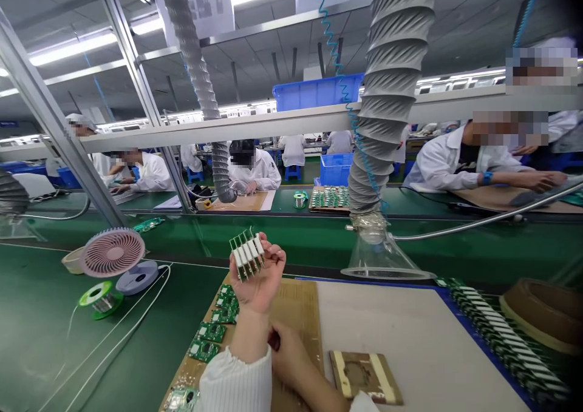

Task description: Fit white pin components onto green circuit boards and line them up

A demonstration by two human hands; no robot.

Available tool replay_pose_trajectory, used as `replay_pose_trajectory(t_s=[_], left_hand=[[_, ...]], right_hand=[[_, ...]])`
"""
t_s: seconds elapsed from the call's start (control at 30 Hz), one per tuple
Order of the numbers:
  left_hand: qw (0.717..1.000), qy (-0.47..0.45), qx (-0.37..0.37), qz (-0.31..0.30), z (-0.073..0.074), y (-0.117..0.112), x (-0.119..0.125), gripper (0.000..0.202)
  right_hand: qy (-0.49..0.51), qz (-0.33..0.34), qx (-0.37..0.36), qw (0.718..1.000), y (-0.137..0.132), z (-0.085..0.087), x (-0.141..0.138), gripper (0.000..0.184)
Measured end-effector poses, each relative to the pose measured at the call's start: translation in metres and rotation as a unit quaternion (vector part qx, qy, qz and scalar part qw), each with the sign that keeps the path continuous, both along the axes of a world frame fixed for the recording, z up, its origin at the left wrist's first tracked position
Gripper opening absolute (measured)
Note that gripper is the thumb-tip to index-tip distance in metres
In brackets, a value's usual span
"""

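Note:
My left hand [256, 280] is raised palm up above the bench, closed round a bundle of small white rectangular parts [247, 253] with metal pins sticking up. My right hand [290, 356] rests low on the wooden jig board [296, 306], just behind my left forearm in its white sleeve. Its fingers are mostly hidden, with something dark at their tips. A row of small green circuit boards [214, 328] lies along the board's left edge, under my left wrist.
A small wooden fixture [365, 375] lies on the white mat [410, 333]. A clear fume funnel [382, 260] on a grey hose hangs ahead. A pink fan [113, 253] and a solder spool [100, 297] stand left. Racks of parts [501, 339] and a brown roll [542, 315] sit right. Co-workers sit across the conveyor.

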State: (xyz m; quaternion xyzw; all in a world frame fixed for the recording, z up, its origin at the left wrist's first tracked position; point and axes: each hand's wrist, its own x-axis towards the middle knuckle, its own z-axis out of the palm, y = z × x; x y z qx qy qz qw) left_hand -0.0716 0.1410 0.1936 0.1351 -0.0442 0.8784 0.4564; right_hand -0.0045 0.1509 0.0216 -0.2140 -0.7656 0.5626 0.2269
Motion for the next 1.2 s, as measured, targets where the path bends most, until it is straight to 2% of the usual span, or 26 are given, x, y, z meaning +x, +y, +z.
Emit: replay_pose_trajectory(t_s=[0.2,0.3,0.43,0.53,0.6,0.63,0.67,0.7,0.73,0.8,0.83,0.87,0.9,1.0,1.2], left_hand=[[0.999,0.032,-0.023,0.002,-0.003,0.002,0.006,0.073],[0.995,0.074,-0.062,0.018,-0.006,-0.003,0.004,0.070],[0.977,0.168,-0.123,0.040,-0.006,-0.019,-0.002,0.061],[0.963,0.242,-0.109,0.049,-0.005,-0.035,-0.005,0.057],[0.943,0.308,-0.120,0.041,-0.007,-0.048,-0.009,0.060],[0.922,0.356,-0.146,0.031,-0.011,-0.055,-0.011,0.062],[0.888,0.420,-0.188,0.020,-0.015,-0.063,-0.015,0.063],[0.832,0.497,-0.245,0.017,-0.022,-0.072,-0.019,0.064],[0.751,0.583,-0.308,0.027,-0.029,-0.080,-0.023,0.062],[0.554,0.719,-0.413,0.072,-0.048,-0.098,-0.029,0.054],[0.473,0.755,-0.444,0.096,-0.058,-0.106,-0.031,0.050],[0.419,0.773,-0.463,0.113,-0.068,-0.114,-0.031,0.047],[0.392,0.781,-0.472,0.120,-0.077,-0.121,-0.031,0.045],[0.383,0.784,-0.471,0.130,-0.094,-0.136,-0.025,0.044],[0.362,0.794,-0.461,0.160,-0.103,-0.142,-0.017,0.046]], right_hand=[[-0.002,-0.001,0.008,1.000,-0.001,0.005,0.002,0.008],[-0.013,-0.004,0.012,1.000,-0.001,0.007,0.003,0.011],[-0.028,-0.005,0.010,1.000,-0.001,0.012,0.006,0.015],[-0.030,0.000,0.013,0.999,0.000,0.016,0.008,0.014],[-0.027,0.001,0.016,1.000,0.001,0.018,0.009,0.014],[-0.025,-0.001,0.016,1.000,0.002,0.018,0.010,0.014],[-0.023,-0.003,0.015,1.000,0.003,0.019,0.010,0.014],[-0.021,-0.005,0.015,1.000,0.005,0.019,0.010,0.013],[-0.018,-0.007,0.015,1.000,0.006,0.019,0.010,0.012],[-0.019,-0.011,0.015,1.000,0.009,0.019,0.010,0.013],[-0.023,-0.014,0.015,1.000,0.010,0.018,0.010,0.014],[-0.028,-0.017,0.015,0.999,0.011,0.017,0.010,0.015],[-0.035,-0.020,0.015,0.999,0.012,0.016,0.010,0.015],[-0.050,-0.018,0.017,0.998,0.014,0.014,0.012,0.015],[-0.054,0.031,0.036,0.997,0.017,0.018,0.017,0.011]])
